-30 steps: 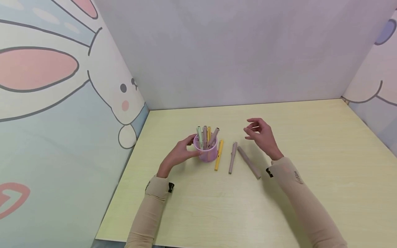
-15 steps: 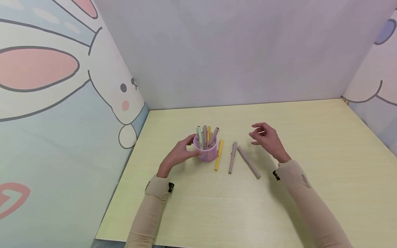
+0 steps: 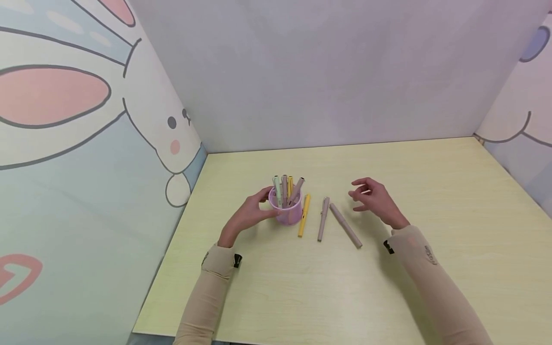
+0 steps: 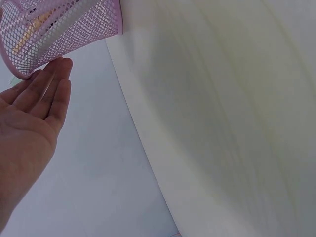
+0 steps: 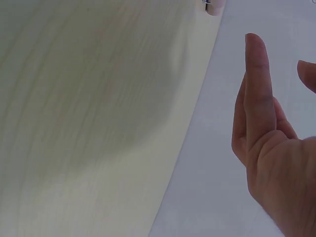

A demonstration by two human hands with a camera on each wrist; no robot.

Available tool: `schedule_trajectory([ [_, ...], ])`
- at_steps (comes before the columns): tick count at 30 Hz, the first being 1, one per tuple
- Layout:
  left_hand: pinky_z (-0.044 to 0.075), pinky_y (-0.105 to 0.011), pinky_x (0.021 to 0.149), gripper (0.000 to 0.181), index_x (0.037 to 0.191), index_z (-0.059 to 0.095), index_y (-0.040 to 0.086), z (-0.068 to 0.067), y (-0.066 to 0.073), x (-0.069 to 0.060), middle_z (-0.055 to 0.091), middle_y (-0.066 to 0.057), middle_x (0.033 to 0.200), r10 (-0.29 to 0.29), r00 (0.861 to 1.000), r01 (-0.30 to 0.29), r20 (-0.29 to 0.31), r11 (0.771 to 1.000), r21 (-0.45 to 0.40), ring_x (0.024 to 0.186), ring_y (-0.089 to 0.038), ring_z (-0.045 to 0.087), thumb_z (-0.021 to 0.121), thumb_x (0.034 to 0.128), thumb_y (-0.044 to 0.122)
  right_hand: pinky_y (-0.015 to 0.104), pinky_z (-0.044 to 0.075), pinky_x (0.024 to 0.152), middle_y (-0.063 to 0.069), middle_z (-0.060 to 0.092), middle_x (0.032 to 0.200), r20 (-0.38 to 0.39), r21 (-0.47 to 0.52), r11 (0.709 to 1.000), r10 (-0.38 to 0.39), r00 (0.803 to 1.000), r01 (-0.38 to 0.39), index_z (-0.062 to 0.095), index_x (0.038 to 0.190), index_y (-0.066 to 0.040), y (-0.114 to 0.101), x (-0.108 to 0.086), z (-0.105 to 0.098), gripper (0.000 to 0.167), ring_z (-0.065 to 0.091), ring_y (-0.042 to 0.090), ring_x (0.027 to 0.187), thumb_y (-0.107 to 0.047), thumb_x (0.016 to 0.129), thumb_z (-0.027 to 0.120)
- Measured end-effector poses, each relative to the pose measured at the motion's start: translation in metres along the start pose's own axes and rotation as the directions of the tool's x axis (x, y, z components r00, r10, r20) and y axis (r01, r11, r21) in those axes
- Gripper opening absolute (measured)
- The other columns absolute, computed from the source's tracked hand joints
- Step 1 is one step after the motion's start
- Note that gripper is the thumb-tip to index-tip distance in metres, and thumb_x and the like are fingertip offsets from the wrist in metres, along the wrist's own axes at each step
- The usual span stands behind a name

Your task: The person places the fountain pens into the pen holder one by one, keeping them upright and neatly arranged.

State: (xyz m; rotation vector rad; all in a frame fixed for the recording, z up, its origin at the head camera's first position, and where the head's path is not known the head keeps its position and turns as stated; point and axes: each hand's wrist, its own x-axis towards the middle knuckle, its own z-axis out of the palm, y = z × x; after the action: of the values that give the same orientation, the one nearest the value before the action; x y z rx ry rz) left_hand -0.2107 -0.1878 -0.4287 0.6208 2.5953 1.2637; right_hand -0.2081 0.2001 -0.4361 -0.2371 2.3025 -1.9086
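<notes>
A pink mesh pen holder (image 3: 290, 218) stands upright on the table, with several pens in it: a pale green pen (image 3: 277, 189), mauve ones and a yellow one. My left hand (image 3: 247, 213) holds it from the left, thumb in front and fingers at the far side; the left wrist view shows fingertips (image 4: 61, 66) against the mesh. To its right lie a yellow pen (image 3: 304, 215), a mauve pen (image 3: 323, 219) and a second, slanting mauve pen (image 3: 346, 225). My right hand (image 3: 377, 201) hovers right of these pens, fingers loosely bent, holding nothing.
The pale wooden table (image 3: 453, 206) meets a plain grey wall (image 3: 345, 72) at the back. A side wall with a rabbit drawing (image 3: 164, 129) rises on the left. The table's front edge runs near the bottom of the head view.
My right hand has drawn back a little, to the right and toward me, away from the pens. The left hand, pen holder and loose pens have stayed in place.
</notes>
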Motion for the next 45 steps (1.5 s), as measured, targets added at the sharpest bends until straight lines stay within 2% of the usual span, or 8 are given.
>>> schedule_trajectory([
  [8,0.043,-0.056,0.107,0.078,0.158,0.042,0.01,0.0,-0.001,0.0,0.054,-0.011,0.15,0.004,1.0,-0.004,0.0,1.0,0.0,0.131,-0.034,0.053,0.077,0.0926,0.036,0.045,0.061,0.075,0.023,0.053,0.114,0.071,-0.05,0.998,0.05,0.996,-0.047,0.042,0.141,0.015,0.001,-0.002,0.001,0.052,0.061,0.032,0.098,-0.011,0.102,0.066],
  [17,0.043,-0.056,0.107,0.077,0.158,0.042,0.01,-0.001,0.0,-0.001,0.055,-0.012,0.148,0.003,1.0,-0.003,0.004,1.0,-0.004,0.131,-0.034,0.053,0.076,0.0931,0.035,0.044,0.062,0.073,0.024,0.053,0.112,0.1,-0.074,0.994,0.088,0.991,-0.081,0.044,0.139,0.015,0.005,-0.002,0.002,0.051,0.061,0.03,0.092,-0.012,0.102,0.066],
  [29,0.044,-0.054,0.106,0.078,0.158,0.042,0.009,-0.001,0.001,-0.001,0.055,-0.011,0.148,0.004,1.0,-0.004,0.007,1.0,0.003,0.13,-0.032,0.054,0.076,0.0931,0.036,0.043,0.061,0.076,0.032,0.055,0.122,0.176,-0.093,0.986,0.151,0.973,-0.136,0.045,0.139,0.017,0.008,-0.001,0.007,0.051,0.061,0.034,0.1,-0.013,0.103,0.064],
  [37,0.044,-0.054,0.106,0.076,0.157,0.042,0.01,-0.002,0.001,0.0,0.055,-0.011,0.147,0.003,1.0,-0.003,0.005,1.0,0.006,0.13,-0.032,0.054,0.076,0.0929,0.034,0.042,0.062,0.074,0.03,0.059,0.119,0.195,-0.119,0.982,0.171,0.966,-0.15,0.047,0.137,0.017,0.014,0.003,0.009,0.049,0.061,0.032,0.094,-0.012,0.102,0.065],
  [45,0.044,-0.054,0.107,0.077,0.158,0.041,0.01,0.0,0.0,0.001,0.054,-0.011,0.149,-0.005,1.0,0.005,0.012,1.0,-0.005,0.131,-0.032,0.053,0.076,0.0936,0.034,0.043,0.062,0.073,0.031,0.058,0.121,0.22,-0.121,0.979,0.191,0.957,-0.167,0.046,0.138,0.017,0.011,0.004,0.016,0.049,0.061,0.034,0.097,-0.012,0.103,0.063],
])
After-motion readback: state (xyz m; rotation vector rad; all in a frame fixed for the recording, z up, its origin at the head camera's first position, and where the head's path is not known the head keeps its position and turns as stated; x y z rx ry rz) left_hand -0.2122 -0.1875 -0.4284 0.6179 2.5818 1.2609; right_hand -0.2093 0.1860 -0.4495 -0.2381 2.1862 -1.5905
